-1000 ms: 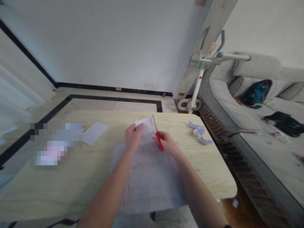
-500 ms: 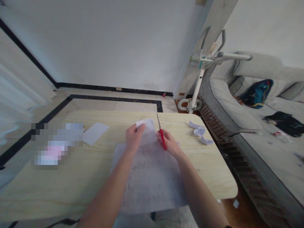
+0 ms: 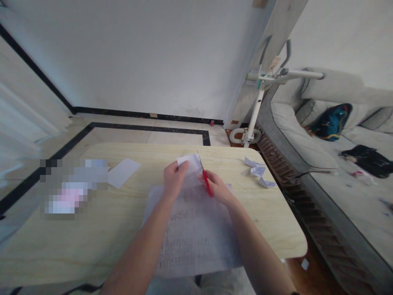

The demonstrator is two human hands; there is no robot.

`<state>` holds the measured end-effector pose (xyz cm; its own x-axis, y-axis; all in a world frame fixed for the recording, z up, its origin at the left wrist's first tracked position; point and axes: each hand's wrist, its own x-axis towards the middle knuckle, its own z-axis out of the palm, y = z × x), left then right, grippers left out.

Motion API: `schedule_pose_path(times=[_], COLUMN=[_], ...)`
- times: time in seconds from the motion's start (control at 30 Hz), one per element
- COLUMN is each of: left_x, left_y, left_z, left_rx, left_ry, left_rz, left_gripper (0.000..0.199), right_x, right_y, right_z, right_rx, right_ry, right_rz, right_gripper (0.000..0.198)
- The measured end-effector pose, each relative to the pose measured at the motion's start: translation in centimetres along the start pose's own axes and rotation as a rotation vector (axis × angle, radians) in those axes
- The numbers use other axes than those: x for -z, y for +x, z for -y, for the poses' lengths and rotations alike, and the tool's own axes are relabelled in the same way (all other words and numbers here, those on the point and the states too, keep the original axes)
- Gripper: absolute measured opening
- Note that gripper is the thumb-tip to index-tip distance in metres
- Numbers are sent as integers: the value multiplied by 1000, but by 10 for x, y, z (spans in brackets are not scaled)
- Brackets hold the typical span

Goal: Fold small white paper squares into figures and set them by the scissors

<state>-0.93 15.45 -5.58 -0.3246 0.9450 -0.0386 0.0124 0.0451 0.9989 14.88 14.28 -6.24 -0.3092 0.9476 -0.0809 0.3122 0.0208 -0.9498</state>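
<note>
My left hand (image 3: 173, 178) pinches a small white sheet of paper (image 3: 192, 170), thumb on top near its left edge. Red-handled scissors (image 3: 206, 182) are gripped in my right hand (image 3: 218, 187), their blades pointing away from me and lying along the paper's right edge. Whether the blades are parted is too small to tell. Beneath both hands a large printed sheet (image 3: 196, 233) covers the near middle of the table, partly hidden by my forearms.
Several crumpled paper scraps (image 3: 258, 171) lie on the table (image 3: 276, 221) at the right. A white piece of paper (image 3: 123, 173) rests at the left beside a pixelated patch. Beyond stand exercise equipment (image 3: 256, 106) and a grey sofa (image 3: 319, 155); a scrap (image 3: 305, 264) is on the floor.
My right hand has brought the scissors a little to the left, so the blades now meet the paper's right edge. The left hand and paper have shifted slightly right.
</note>
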Motion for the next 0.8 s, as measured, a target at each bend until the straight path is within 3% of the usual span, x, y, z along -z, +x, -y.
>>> schedule_pose_path(times=[0.8], left_x=[1], left_y=[1], left_z=[2], left_rx=[14], left_ry=[-7], left_rz=[11], left_gripper=[31], right_x=[-3], right_y=[1], right_z=[1], right_rx=[-16], right_ry=[161], right_rz=[49], right_gripper=[38])
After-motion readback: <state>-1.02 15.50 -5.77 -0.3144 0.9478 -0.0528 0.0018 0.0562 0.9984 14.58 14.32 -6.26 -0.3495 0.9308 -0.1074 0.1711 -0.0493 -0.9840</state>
